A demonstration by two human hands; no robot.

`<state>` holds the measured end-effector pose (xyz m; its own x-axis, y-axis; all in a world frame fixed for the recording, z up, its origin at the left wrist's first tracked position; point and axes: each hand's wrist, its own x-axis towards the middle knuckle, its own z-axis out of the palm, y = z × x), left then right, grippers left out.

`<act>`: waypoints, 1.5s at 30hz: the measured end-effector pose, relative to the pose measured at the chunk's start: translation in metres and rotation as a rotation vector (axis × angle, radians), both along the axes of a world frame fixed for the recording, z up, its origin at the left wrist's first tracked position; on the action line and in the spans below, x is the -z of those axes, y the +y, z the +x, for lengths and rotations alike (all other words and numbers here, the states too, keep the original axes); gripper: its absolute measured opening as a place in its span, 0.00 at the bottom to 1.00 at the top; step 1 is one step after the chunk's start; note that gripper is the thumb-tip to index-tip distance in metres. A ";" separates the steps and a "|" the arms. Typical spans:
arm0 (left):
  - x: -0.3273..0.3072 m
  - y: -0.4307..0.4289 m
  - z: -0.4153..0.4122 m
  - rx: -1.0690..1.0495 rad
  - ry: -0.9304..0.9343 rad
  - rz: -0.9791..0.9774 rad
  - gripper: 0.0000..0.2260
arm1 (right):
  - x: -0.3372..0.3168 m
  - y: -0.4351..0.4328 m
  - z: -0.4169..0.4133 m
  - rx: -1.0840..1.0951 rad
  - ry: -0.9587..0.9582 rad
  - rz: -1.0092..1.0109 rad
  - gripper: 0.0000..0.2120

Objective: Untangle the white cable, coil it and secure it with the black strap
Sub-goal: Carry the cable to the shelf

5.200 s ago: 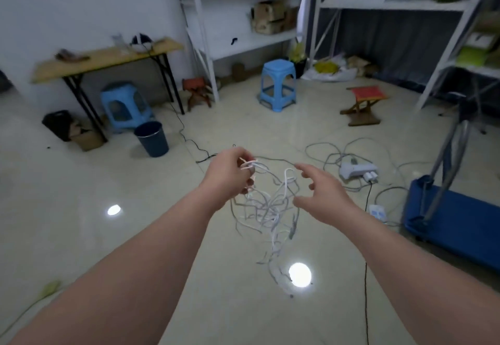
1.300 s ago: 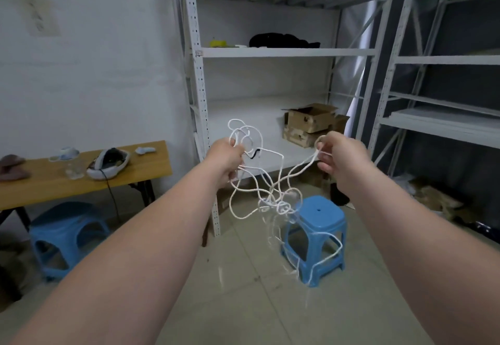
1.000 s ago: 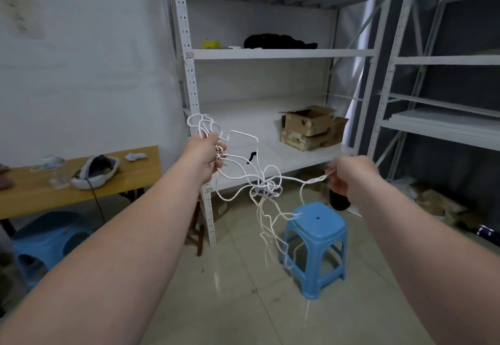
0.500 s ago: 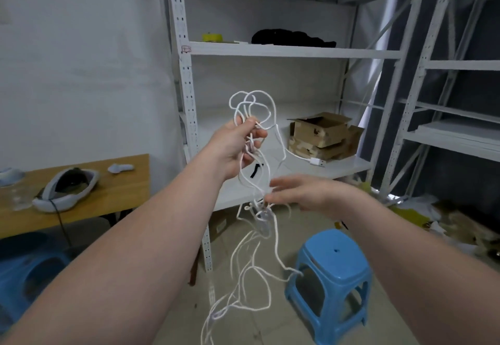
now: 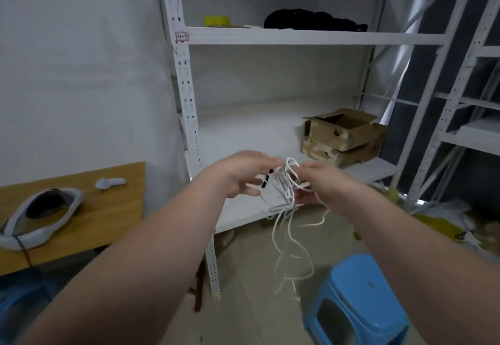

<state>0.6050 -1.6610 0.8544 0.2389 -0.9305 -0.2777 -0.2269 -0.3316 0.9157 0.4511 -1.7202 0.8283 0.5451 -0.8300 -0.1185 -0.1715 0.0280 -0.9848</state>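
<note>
Both hands, left hand (image 5: 238,175) & right hand (image 5: 322,183), are pinched shut on the white cable (image 5: 284,190), which is prob still knotted w/ loose ends dangling. Imo coiling hasn't started, black strap (image 5: 265,181) not wrapped yet.

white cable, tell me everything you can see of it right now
The white cable is thin, round and flexible, like a charging lead. It is bunched into a loose knot of loops between the left hand and right hand, both of which grip it in mid-air in front of the shelf. Several loose strands hang down from the bunch toward the floor, beside the blue stool. A small black strap shows on it near the left hand's fingers. It is not yet coiled.
</note>
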 end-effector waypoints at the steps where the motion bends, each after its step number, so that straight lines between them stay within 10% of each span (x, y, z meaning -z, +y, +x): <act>1: 0.002 -0.007 0.001 0.046 -0.035 0.011 0.15 | -0.001 -0.010 0.006 0.017 -0.021 0.011 0.10; 22: -0.012 -0.299 0.091 -0.232 -0.333 -0.188 0.05 | -0.032 -0.305 0.065 0.214 -0.021 -0.012 0.04; 28: -0.018 -0.379 0.096 -0.244 -0.269 -0.257 0.08 | -0.035 -0.374 0.097 0.080 0.141 -0.281 0.18; 36: -0.014 -0.459 0.111 -0.152 -0.273 -0.337 0.11 | -0.031 -0.445 0.125 0.367 0.101 -0.304 0.09; 45: -0.003 -0.573 0.191 -0.543 -0.238 -0.467 0.12 | -0.023 -0.570 0.154 0.649 0.191 -0.257 0.07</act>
<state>0.7959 -2.2339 0.8573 0.7021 -0.6729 0.2330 -0.3515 -0.0429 0.9352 0.6047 -2.2904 0.8510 -0.0775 -0.9938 0.0801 -0.3687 -0.0461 -0.9284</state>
